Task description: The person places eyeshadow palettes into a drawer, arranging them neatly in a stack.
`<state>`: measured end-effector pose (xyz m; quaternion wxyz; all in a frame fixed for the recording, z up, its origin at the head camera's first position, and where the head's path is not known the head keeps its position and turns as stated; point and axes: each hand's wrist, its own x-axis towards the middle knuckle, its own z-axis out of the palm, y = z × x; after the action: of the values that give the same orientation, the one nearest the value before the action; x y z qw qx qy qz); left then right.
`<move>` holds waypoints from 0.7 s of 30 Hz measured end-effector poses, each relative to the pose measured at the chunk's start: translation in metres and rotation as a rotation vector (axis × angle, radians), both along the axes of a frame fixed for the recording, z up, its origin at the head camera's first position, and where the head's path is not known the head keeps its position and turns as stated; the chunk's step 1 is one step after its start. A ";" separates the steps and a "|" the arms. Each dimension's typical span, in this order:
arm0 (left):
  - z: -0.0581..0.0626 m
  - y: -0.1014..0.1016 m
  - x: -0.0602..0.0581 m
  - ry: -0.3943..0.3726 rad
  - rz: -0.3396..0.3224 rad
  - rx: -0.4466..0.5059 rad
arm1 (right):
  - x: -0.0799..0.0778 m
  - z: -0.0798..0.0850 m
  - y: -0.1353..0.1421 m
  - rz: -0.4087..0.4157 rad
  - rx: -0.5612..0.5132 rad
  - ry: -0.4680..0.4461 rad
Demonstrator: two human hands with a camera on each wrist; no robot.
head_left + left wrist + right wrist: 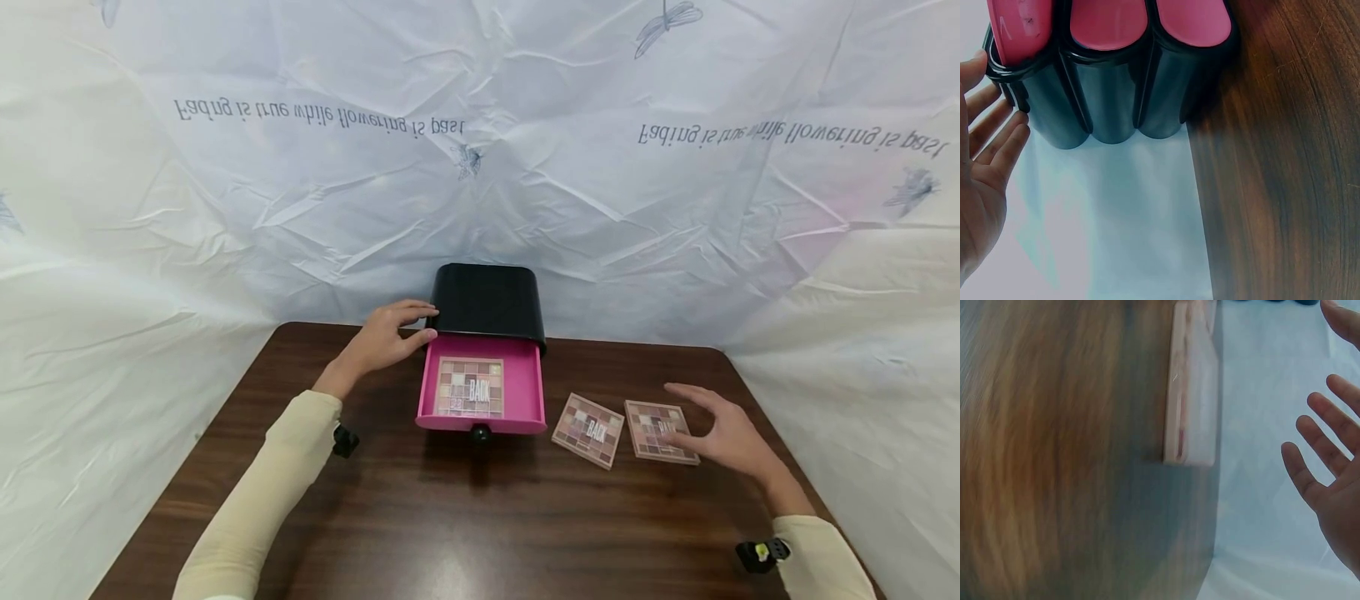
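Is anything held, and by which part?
Nothing looks gripped: the left hand touches the left side of the black drawer organizer; the right hand, near the rightmost eyeshadow palette, holds nothing.

Looks like makeshift booth: dk wood-grain tbl [375, 508] w/ wrinkled white sheeting [540, 208] at back + both sides, flipped txt [318, 115] printed on it. Rm type unclear.
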<state>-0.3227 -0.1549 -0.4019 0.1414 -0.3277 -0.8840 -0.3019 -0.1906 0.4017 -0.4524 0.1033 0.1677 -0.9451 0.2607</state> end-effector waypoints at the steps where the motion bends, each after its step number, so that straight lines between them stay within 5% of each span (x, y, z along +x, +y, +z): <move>1: 0.000 0.000 0.000 0.001 0.000 -0.001 | 0.000 -0.002 0.003 -0.007 0.008 -0.012; 10: 0.001 0.001 0.001 0.006 -0.007 -0.008 | -0.005 -0.014 0.027 -0.027 0.100 -0.143; 21: 0.001 0.000 0.002 -0.007 -0.003 0.010 | -0.019 -0.032 0.041 -0.010 0.146 -0.198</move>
<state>-0.3206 -0.1548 -0.4014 0.1397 -0.3273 -0.8824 -0.3076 -0.2093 0.4426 -0.4848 -0.0020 0.1436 -0.9680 0.2059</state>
